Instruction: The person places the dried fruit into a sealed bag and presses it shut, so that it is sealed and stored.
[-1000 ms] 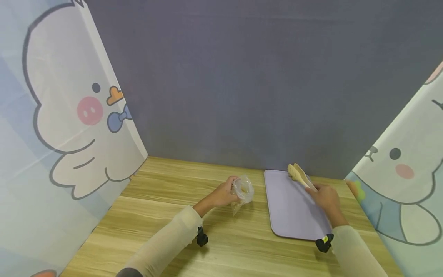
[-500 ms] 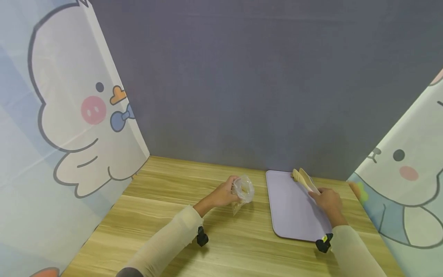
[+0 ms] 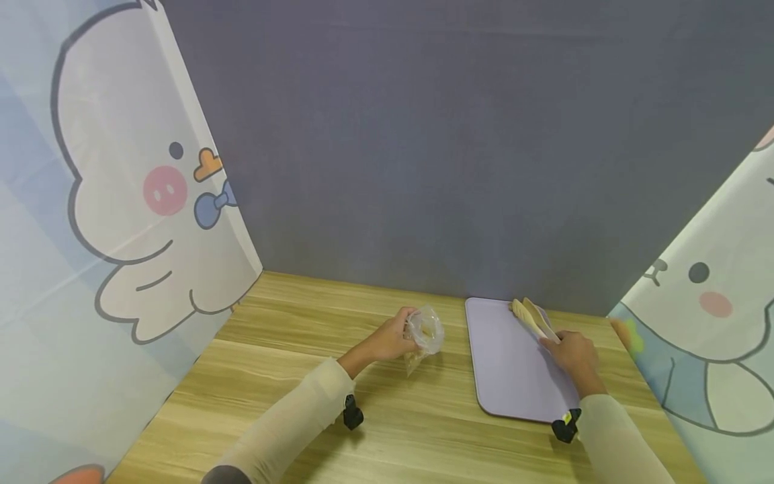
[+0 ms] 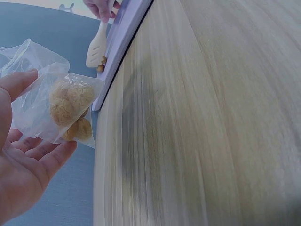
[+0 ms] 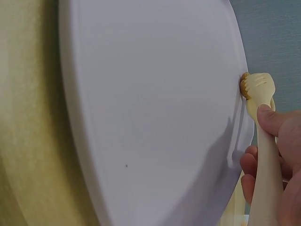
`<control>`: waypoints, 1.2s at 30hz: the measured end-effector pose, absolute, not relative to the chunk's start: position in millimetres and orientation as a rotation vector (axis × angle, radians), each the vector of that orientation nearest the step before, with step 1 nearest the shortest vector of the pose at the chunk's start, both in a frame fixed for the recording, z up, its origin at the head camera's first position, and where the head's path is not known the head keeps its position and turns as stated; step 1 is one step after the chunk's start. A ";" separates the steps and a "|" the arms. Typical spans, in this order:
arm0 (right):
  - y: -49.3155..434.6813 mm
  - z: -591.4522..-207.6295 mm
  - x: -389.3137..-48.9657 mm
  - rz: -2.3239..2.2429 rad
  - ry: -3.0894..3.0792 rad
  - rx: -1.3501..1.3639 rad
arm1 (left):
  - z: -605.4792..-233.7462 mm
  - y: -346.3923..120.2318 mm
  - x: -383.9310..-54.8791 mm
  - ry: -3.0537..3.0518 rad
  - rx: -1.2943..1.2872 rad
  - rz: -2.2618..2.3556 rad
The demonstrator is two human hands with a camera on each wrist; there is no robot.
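Note:
My left hand (image 3: 390, 338) holds a clear plastic bag (image 3: 433, 344), its mouth spread in a ring between thumb and fingers. Several round, light-brown balls (image 4: 66, 106) lie at the bottom of the bag in the left wrist view. Over the lilac tray (image 3: 514, 376), my right hand (image 3: 571, 351) grips cream-coloured tongs (image 3: 531, 318) by the handles. The slotted tongs tips are down at the tray's far end, beside small brown balls (image 5: 243, 85) at its rim. Whether the tips touch those balls is hard to tell, since the tongs partly cover them.
The tray lies on a wood-grain table (image 3: 290, 403), to the right of the bag. A grey wall panel (image 3: 387, 148) rises directly behind the table's far edge. Cartoon-printed side panels (image 3: 151, 222) stand to the left and right.
The tongs have come down and slightly right, to the tray's far end, with my right hand moving a little the same way. My left hand and the bag keep their place.

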State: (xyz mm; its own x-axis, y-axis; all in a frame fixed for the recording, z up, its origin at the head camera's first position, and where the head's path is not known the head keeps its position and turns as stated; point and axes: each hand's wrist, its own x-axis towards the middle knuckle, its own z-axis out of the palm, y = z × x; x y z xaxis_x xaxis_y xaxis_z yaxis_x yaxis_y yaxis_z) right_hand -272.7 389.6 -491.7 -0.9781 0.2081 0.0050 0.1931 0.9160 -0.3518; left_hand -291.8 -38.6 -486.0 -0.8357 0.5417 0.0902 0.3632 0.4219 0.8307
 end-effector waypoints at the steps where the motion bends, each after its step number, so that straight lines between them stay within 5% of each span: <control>1: 389.8 -492.0 -272.6 0.550 -3.034 -0.317 | -486.0 -38.4 -291.9 2.481 0.799 1.380; 36: 382.7 -488.7 -256.5 0.546 -3.001 -0.143 | -489.0 -32.2 -292.4 2.507 0.798 1.362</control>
State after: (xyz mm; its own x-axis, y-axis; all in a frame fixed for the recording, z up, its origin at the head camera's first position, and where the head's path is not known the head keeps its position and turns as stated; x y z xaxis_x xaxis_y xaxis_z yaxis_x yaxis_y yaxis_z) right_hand -256.5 382.7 -488.7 -0.9918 0.1076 0.0697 0.0761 0.9317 -0.3551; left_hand -292.4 -32.2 -489.0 -0.8402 0.5340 0.0949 0.3701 0.4365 0.8201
